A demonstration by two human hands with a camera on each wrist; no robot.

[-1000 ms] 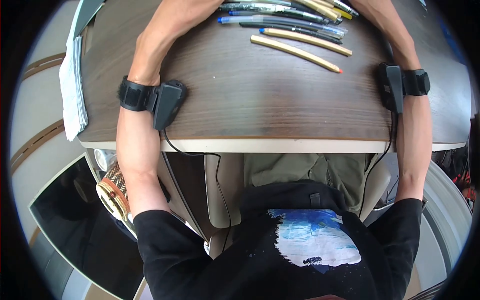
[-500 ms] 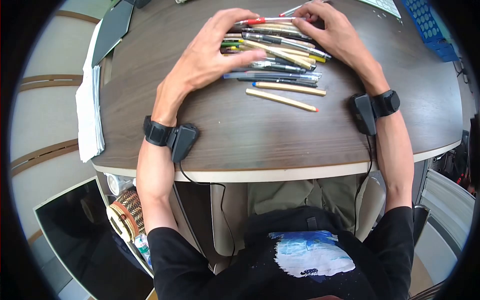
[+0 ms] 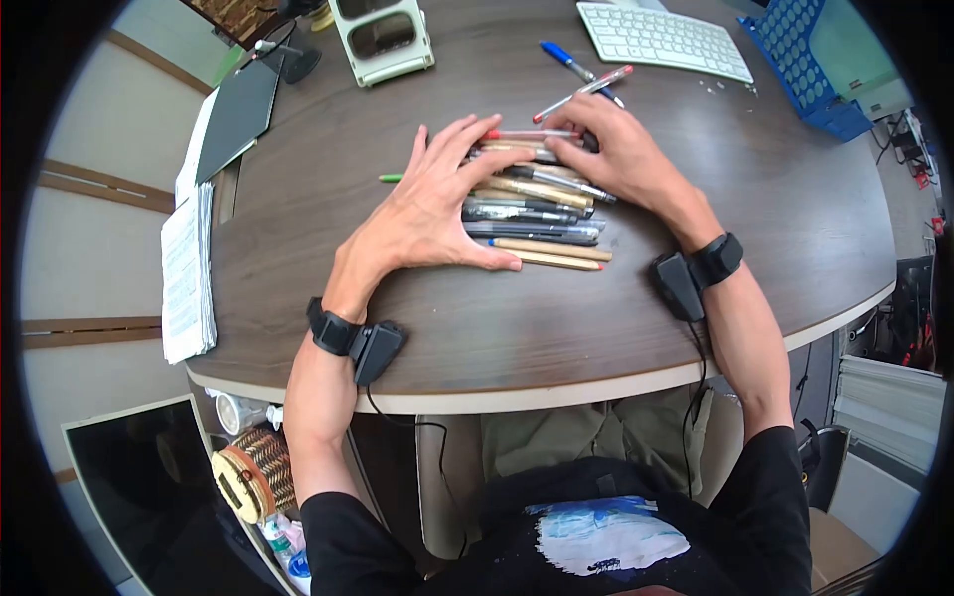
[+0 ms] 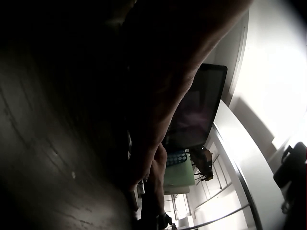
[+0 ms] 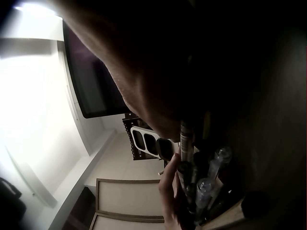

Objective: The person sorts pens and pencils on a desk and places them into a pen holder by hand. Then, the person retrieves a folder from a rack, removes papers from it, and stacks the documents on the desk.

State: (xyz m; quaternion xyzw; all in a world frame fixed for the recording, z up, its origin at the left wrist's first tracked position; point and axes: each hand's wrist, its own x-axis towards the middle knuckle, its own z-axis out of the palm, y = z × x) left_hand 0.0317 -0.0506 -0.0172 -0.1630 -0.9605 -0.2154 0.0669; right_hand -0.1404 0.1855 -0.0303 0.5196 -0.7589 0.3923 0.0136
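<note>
A row of pens and pencils (image 3: 537, 214) lies side by side on the desk between both hands. My left hand (image 3: 427, 204) spreads over their left ends, its thumb beside the front wooden pencil (image 3: 556, 260) with the red tip, fingers toward the back. At the back edge of the row my right hand (image 3: 626, 149) pinches a red pen (image 3: 532, 133) between thumb and forefinger. A green pen end (image 3: 391, 178) pokes out left of my left hand. In the right wrist view, clear pen ends (image 5: 205, 186) show close up; the left wrist view is mostly dark.
Behind my right hand, a red-ended pen (image 3: 596, 87) crosses a blue-capped pen (image 3: 566, 60). Farther back are a white keyboard (image 3: 666, 40), a white stand (image 3: 383, 45) and a blue perforated holder (image 3: 805, 70). Papers (image 3: 189, 268) line the left edge.
The head view has tilted up, showing more of the desk's far side. My left hand has come down over the left ends of the row; my right hand stays at its back right.
</note>
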